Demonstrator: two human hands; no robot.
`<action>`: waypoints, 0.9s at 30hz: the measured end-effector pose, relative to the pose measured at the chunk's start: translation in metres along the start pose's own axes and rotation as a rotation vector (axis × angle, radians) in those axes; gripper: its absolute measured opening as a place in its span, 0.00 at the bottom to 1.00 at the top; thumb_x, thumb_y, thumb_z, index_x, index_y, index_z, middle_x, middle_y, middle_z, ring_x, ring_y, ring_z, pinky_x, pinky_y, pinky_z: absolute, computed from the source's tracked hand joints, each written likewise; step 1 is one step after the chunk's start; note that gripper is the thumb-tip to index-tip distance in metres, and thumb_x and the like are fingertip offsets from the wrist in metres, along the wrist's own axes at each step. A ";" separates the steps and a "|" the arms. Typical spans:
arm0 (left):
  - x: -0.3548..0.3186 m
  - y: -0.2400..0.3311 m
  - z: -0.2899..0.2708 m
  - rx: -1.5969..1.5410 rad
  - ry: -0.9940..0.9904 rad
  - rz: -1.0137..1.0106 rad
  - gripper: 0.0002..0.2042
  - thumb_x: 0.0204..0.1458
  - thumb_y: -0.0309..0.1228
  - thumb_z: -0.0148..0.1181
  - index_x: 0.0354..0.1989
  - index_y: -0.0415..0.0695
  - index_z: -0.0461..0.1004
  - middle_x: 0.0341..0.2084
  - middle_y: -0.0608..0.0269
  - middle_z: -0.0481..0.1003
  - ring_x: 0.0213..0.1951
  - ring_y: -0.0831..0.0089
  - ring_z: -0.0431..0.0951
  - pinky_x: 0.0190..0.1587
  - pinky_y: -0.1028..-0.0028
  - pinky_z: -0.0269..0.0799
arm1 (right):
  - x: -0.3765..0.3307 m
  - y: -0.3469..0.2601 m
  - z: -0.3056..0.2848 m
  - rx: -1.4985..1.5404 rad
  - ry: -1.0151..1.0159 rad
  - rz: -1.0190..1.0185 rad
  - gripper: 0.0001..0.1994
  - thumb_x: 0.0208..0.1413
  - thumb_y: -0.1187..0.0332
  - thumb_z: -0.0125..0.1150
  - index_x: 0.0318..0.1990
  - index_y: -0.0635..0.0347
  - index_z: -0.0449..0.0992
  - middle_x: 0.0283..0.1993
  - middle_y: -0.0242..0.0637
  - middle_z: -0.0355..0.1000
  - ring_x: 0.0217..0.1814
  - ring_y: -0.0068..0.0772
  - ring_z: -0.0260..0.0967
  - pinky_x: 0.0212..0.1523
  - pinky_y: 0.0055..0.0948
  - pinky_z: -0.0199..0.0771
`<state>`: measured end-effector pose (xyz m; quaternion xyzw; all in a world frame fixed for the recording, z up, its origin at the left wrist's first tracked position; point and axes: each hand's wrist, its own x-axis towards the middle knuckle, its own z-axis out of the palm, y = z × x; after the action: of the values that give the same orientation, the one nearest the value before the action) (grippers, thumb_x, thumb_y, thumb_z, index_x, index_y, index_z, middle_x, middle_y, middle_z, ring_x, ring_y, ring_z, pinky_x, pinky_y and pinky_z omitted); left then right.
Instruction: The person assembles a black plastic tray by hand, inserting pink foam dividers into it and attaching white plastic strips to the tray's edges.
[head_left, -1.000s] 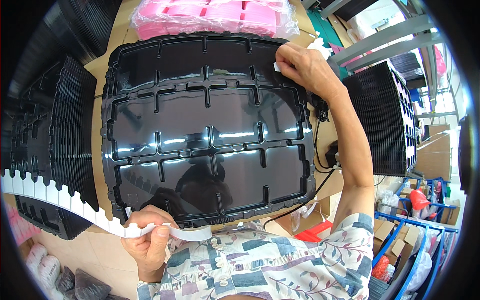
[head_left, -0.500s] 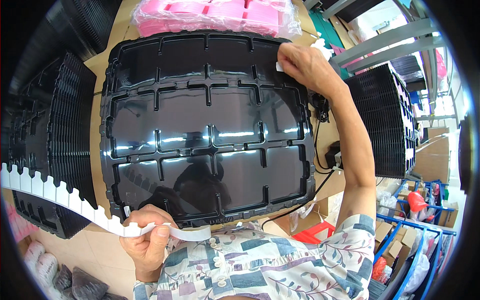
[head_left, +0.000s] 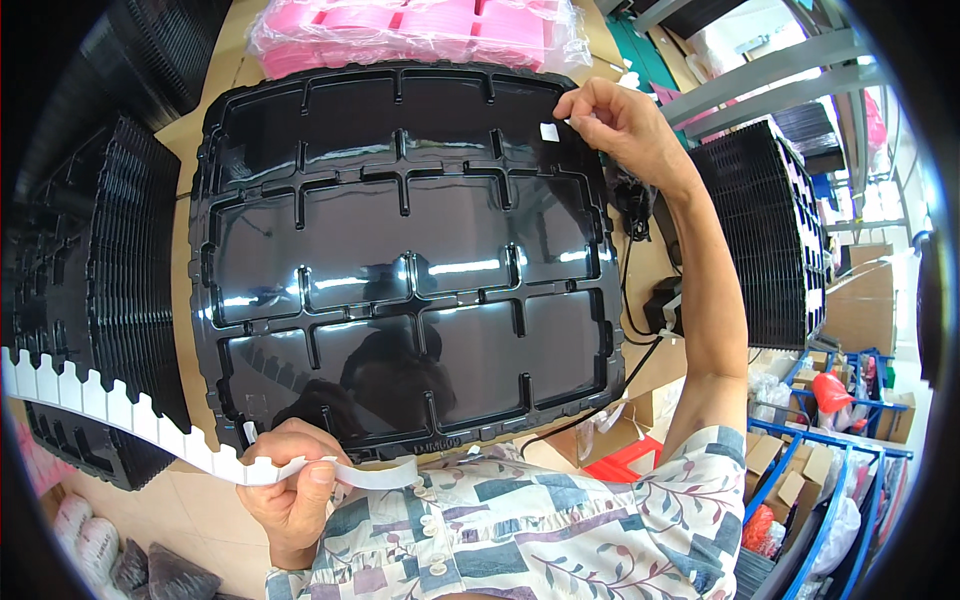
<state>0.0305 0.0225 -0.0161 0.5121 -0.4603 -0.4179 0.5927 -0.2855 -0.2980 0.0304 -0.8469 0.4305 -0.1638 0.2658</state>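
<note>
A black plastic tray (head_left: 360, 230) with shallow ribbed compartments lies in front of me. One small white sticker (head_left: 549, 132) sits in its far right compartment. Just right of that sticker, my right hand (head_left: 625, 130) is closed in a pinch over the tray's corner; a tiny white bit shows at the fingertips, too small to name. At the tray's near left edge, my left hand (head_left: 292, 490) grips a long white paper strip (head_left: 165, 430) with a notched edge between thumb and fingers. The strip trails off to the left, and its short end curls to the right.
Pink pieces in clear plastic (head_left: 420, 35) lie beyond the tray. Stacks of black trays stand to the left (head_left: 135, 290) and right (head_left: 755, 240). A black cable (head_left: 640, 360) runs along the right side. Blue shelving with boxes (head_left: 830, 460) stands at lower right.
My right hand has lifted slightly and shifted right off the small white sticker, which now shows whole on the tray. My left hand still holds the strip in about the same place.
</note>
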 end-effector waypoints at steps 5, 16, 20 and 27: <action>-0.001 -0.001 0.000 0.009 0.025 -0.013 0.08 0.58 0.31 0.62 0.34 0.39 0.74 0.21 0.57 0.77 0.23 0.74 0.77 0.25 0.77 0.72 | -0.002 -0.004 0.006 0.363 -0.013 0.074 0.04 0.59 0.76 0.53 0.39 0.62 0.74 0.29 0.29 0.70 0.26 0.19 0.60 0.28 0.20 0.62; -0.003 -0.002 0.001 0.024 0.048 -0.031 0.08 0.58 0.31 0.63 0.35 0.39 0.74 0.21 0.57 0.77 0.22 0.74 0.77 0.25 0.77 0.71 | 0.010 -0.001 0.013 -0.341 0.042 -0.280 0.05 0.58 0.71 0.61 0.39 0.64 0.77 0.34 0.40 0.73 0.34 0.37 0.73 0.37 0.34 0.73; -0.001 -0.003 0.002 0.010 0.035 -0.013 0.08 0.58 0.32 0.63 0.35 0.39 0.74 0.21 0.57 0.77 0.22 0.74 0.77 0.25 0.77 0.71 | 0.008 0.002 0.015 -0.467 0.075 -0.360 0.05 0.59 0.71 0.59 0.37 0.62 0.72 0.37 0.40 0.71 0.37 0.48 0.73 0.38 0.40 0.74; -0.001 -0.003 0.001 0.031 0.026 0.017 0.08 0.58 0.32 0.63 0.35 0.39 0.74 0.20 0.57 0.77 0.21 0.73 0.77 0.23 0.77 0.72 | -0.007 -0.011 0.016 -0.664 0.044 -0.298 0.04 0.61 0.71 0.56 0.39 0.60 0.69 0.38 0.40 0.69 0.38 0.49 0.74 0.37 0.40 0.74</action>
<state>0.0295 0.0226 -0.0193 0.5225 -0.4633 -0.3990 0.5943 -0.2743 -0.2817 0.0233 -0.9367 0.3377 -0.0699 -0.0598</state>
